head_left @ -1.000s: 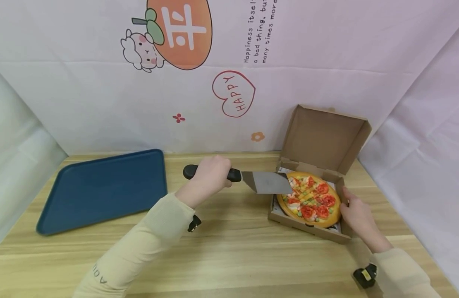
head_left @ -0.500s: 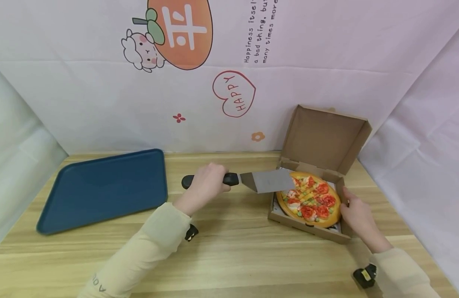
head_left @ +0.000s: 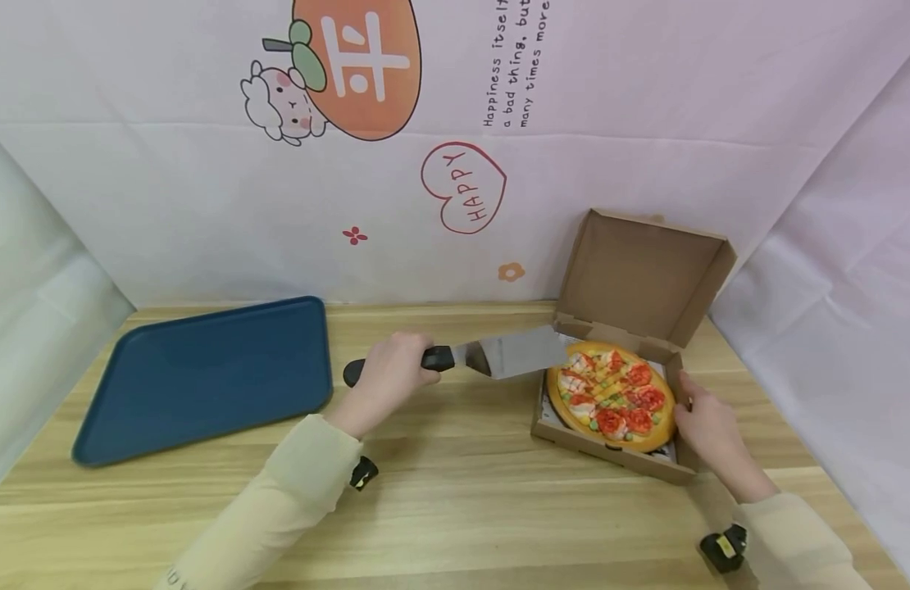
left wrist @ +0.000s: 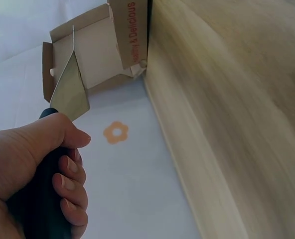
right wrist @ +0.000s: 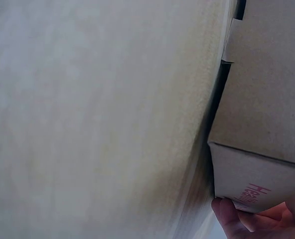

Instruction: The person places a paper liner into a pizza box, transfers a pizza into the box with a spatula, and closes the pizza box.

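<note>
My left hand (head_left: 390, 369) grips the black handle of a metal spatula (head_left: 527, 351), fingers wrapped round it in the left wrist view. The blade points right, and its tip overlaps the left edge of an open cardboard pizza box (head_left: 643, 279). A round pizza (head_left: 613, 397) with red and white toppings lies in the box on printed paper. My right hand (head_left: 715, 424) holds the box's right side wall. In the right wrist view, its fingertips (right wrist: 226, 211) curl at the lower edge of the wall with red lettering.
A dark blue tray (head_left: 219, 377) lies on the left of the wooden table (head_left: 455, 516). Behind the table hangs a white cloth (head_left: 167, 221) with printed drawings, close to the raised box lid. More white cloth stands at both sides.
My left hand has drawn the spatula to the left, its blade moving back from over the pizza towards the box's left edge and tilting upward. My right hand and the box stay put.
</note>
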